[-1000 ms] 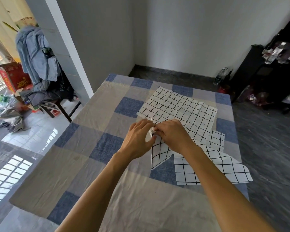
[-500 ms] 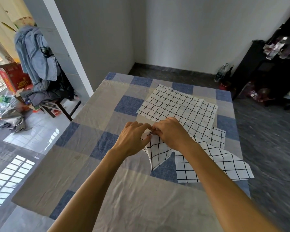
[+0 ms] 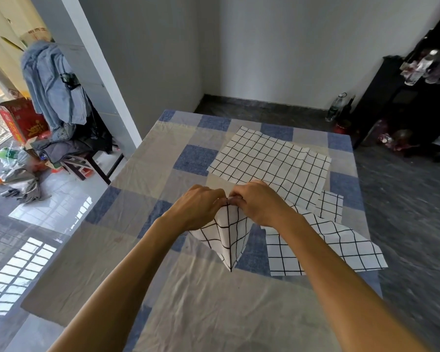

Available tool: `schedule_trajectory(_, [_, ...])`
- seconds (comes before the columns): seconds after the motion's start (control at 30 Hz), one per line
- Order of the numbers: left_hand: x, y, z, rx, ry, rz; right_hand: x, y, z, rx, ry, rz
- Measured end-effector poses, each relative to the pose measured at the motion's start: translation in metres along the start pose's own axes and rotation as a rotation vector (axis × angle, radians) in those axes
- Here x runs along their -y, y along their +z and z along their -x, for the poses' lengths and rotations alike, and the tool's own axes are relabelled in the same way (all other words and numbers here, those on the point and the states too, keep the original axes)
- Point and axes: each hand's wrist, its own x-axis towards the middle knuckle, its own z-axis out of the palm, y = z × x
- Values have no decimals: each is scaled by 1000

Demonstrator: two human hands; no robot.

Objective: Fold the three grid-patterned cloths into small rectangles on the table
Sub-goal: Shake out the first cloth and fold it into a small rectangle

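Red box [image 3: 21, 118] print illegible; nothing else readable

Denim jacket [image 3: 52, 82] hung above a chair [image 3: 101, 171] piled with clothes, red cardboard box [image 3: 23, 120] stood beside it, clear bottle [image 3: 335, 109] stood on the floor near a black shelf unit [image 3: 391, 97].

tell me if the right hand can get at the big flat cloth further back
Probably, but not freely: the right hand pinches the lifted cloth; the big flat cloth lies just beyond it, nothing between.
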Motion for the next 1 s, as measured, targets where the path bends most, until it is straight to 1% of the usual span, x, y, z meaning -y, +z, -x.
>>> schedule_trajectory(0.13, [7,4,-2,24,6,132,2,-3,1,21,6,-19])
schedule_trajectory(0.27, [8,12,0,57,-69,280,3,-6,0,6,-7,-2])
schedule_trajectory(0.43, [7,10,-2,43,-112,326,-3,-4,-3,-22,-61,38])
schedule_trajectory(0.53, [4,7,-3,74,-144,334,-6,0,-2,-14,-45,10])
schedule_trajectory(0.6, [3,6,-2,106,-156,348,-7,1,-1,22,0,-96])
schedule_trajectory(0.7, [5,6,0,121,-166,376,-3,-2,1,86,93,-426])
schedule_trajectory(0.73, [6,6,1,105,-165,387,-2,-4,2,99,101,-482])
schedule_trajectory(0.9, [8,4,2,47,-157,457,0,-5,2,167,102,-573])
schedule_trajectory(0.93, [9,4,2,16,-157,470,1,-5,1,168,108,-600])
schedule_trajectory(1.0, [9,6,2,-127,-166,463,1,-3,0,139,123,-650])
